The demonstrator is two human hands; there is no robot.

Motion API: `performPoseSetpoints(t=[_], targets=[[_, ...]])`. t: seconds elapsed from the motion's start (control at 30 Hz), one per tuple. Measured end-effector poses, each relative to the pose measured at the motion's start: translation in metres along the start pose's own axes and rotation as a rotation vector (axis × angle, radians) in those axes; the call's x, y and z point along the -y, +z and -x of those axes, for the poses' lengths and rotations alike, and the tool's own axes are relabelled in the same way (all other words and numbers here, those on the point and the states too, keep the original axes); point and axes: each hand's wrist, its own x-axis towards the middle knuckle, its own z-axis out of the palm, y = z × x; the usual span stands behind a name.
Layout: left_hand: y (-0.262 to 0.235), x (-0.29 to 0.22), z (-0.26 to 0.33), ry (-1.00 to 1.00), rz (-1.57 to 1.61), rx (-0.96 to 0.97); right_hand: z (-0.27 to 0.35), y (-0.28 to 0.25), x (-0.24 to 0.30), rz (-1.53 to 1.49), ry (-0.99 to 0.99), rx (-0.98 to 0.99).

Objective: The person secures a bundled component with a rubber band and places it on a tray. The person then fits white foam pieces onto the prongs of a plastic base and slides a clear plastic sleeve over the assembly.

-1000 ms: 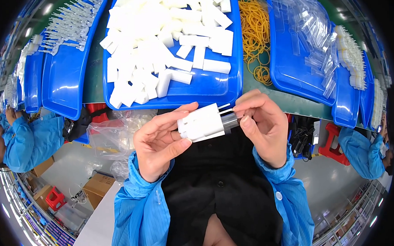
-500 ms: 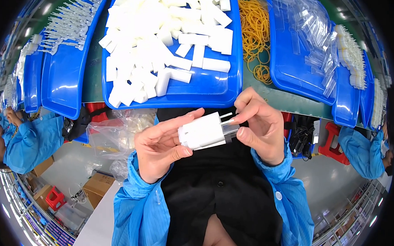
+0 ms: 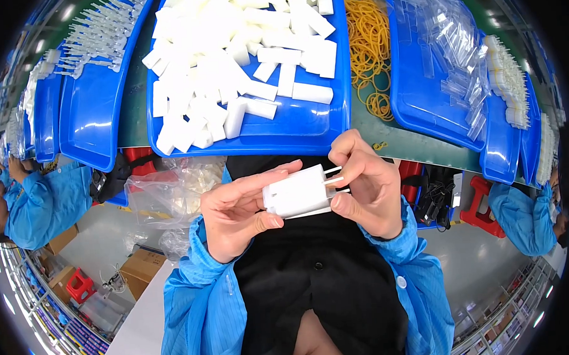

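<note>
My left hand [image 3: 232,214] is closed round a white block-shaped piece [image 3: 293,193], with the fingers along its far side and the thumb on its near side. Thin white prongs [image 3: 333,180] stick out of the block's right end. My right hand [image 3: 372,189] is curled at that end, its index finger and thumb against the prongs. A thin pale edge shows along the block's near side. The block is held above my lap, just in front of the large blue tray [image 3: 283,144].
White foam-like blocks fill much of the large tray. Yellow rubber bands [image 3: 369,44] lie right of it, and a small one [image 3: 379,146] is near the table edge. Another blue tray [image 3: 421,111] holds clear plastic pieces. White pronged parts [image 3: 97,36] stand far left. Co-workers sit both sides.
The grey translucent piece at the block's right end no longer shows, and the prongs are bare. My right hand has shifted slightly left. A small yellow band now shows near the table edge.
</note>
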Motion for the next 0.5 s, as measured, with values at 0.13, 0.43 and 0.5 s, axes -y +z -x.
performPoseSetpoints(t=[0.13,0.43,0.5], targets=[[0.002,0.003,-0.004,0.006,0.017,0.015,0.0,-0.003,0.003,0.061,0.005,-0.041],[-0.005,0.006,0.001,0.048,0.039,-0.089,0.005,-0.055,0.026,0.862,-0.12,-0.569],[-0.009,0.007,0.002,0.044,0.053,-0.095,0.004,-0.09,0.038,1.428,-0.135,-0.886]])
